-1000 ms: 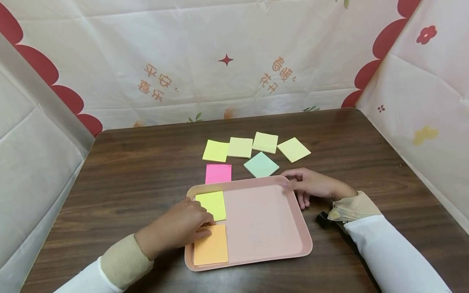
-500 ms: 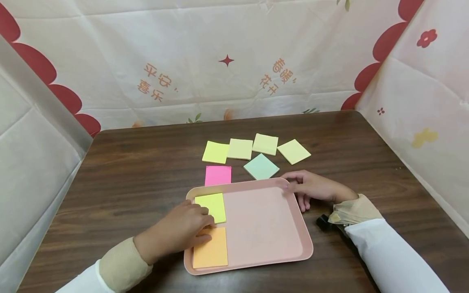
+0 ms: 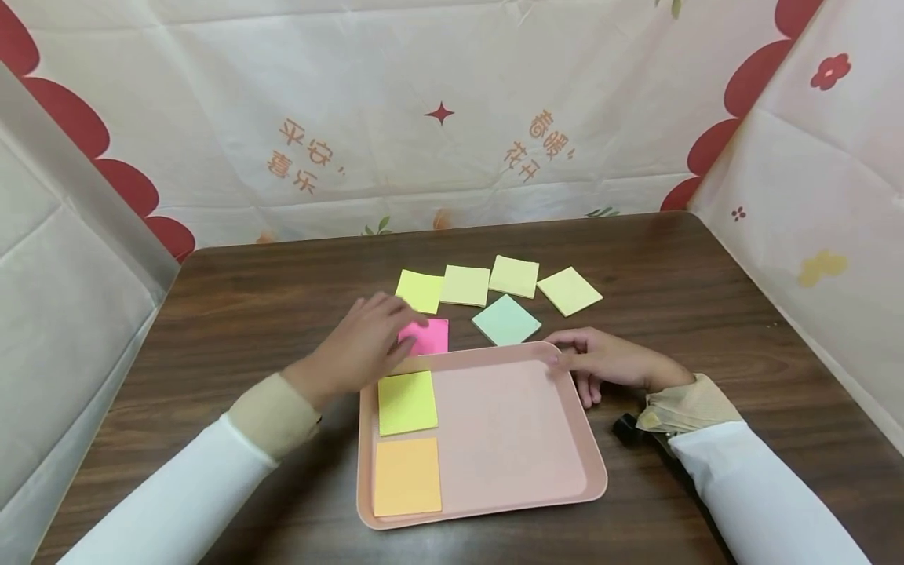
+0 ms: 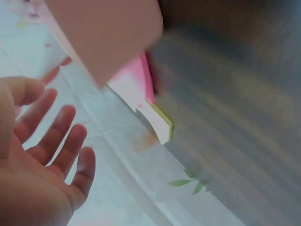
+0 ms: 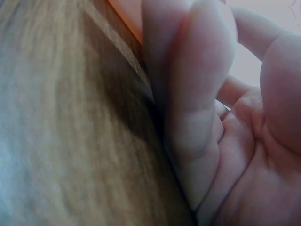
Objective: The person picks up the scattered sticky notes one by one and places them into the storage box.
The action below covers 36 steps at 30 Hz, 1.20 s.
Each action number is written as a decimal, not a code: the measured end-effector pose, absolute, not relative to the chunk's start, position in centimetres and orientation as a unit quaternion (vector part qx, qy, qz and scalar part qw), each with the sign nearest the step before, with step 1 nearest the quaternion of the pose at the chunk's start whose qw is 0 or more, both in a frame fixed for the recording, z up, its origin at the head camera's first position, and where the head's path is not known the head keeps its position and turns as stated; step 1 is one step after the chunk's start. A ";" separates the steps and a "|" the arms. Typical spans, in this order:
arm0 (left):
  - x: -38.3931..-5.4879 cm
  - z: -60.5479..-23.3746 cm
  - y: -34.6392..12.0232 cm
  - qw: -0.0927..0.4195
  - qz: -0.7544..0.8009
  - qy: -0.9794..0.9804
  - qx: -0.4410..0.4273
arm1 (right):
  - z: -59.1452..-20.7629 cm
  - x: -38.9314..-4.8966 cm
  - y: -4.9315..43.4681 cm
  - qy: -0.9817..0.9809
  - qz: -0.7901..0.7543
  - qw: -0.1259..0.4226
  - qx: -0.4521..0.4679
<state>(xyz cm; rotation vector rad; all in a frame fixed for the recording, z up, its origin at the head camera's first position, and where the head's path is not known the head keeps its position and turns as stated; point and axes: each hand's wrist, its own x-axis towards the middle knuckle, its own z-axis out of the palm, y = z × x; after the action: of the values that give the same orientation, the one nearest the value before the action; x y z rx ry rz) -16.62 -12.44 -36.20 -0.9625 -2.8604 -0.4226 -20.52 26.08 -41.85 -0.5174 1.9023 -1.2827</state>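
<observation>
My left hand [image 3: 360,345] hovers over the tray's far left corner, its bent fingers reaching above a pink sticky note pad [image 3: 434,337] on the table. Nothing is between those fingers in the left wrist view, where the hand [image 4: 44,160] is apart from the pink pad [image 4: 134,80]. With thumb inside and fingers outside, my right hand [image 3: 610,361] grips the far right corner of a pink tray [image 3: 508,431]. Along the tray's left side lie a yellow pad [image 3: 407,402] and, nearer me, an orange pad [image 3: 407,477].
Behind the tray a mint green pad [image 3: 506,320] lies turned like a diamond. Farther back is a row of a bright yellow pad [image 3: 421,290] and several pale yellow ones [image 3: 514,276]. A printed cloth [image 3: 367,118] hangs behind the brown table [image 3: 268,298].
My left hand has left the pads in the tray and moved up and away from me to the pink pad. The right hand keeps its hold on the tray's corner.
</observation>
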 end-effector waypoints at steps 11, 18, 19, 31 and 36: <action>-24.3 -37.3 -12.3 -0.055 -0.043 -0.964 -0.257 | -42.3 -20.5 26.1 0.747 -0.503 0.384 -0.205; -25.8 -37.3 -12.3 -0.111 -0.020 -0.962 -0.249 | -41.9 -20.6 25.9 0.752 -0.499 0.382 -0.199; -26.0 -37.3 -12.2 -0.116 -0.022 -0.960 -0.253 | -41.8 -20.5 26.0 0.752 -0.500 0.381 -0.197; -26.5 -38.1 -11.7 -0.156 -0.023 -0.955 -0.251 | -41.8 -20.5 26.0 0.747 -0.506 0.386 -0.193; -26.8 -38.4 -11.9 -0.127 -0.025 -0.956 -0.263 | -41.9 -20.6 26.1 0.746 -0.504 0.388 -0.198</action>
<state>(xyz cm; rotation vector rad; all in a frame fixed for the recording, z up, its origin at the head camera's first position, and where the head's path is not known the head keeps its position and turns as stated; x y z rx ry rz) -26.84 -11.94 -38.40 -0.8996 -3.2734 -0.0873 -20.58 26.09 -41.89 -0.5043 1.8981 -1.2813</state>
